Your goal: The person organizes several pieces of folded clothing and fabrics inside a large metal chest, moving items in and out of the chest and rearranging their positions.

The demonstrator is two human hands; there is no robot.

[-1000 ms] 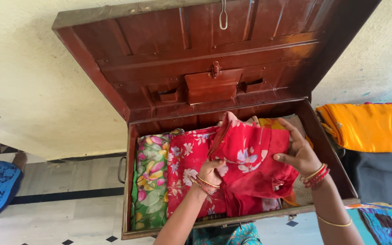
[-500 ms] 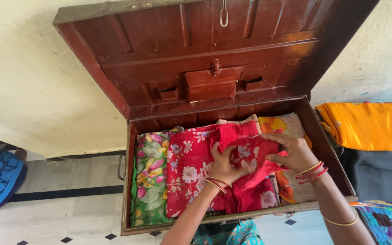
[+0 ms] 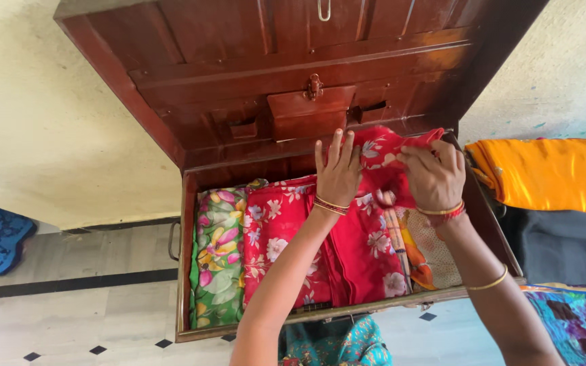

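Red floral cloth point(image 3: 388, 152) is sitting bunched at the trunk's point(image 3: 183, 271) 12 o'clock edge; your right hand point(image 3: 434, 177) is pinching it shut, your left hand point(image 3: 337, 173) is pressing flat, fingers spread. Orange fabric point(image 3: 551, 176) is lying at 3 o'clock, tiled floor point(image 3: 69, 318) at 8.
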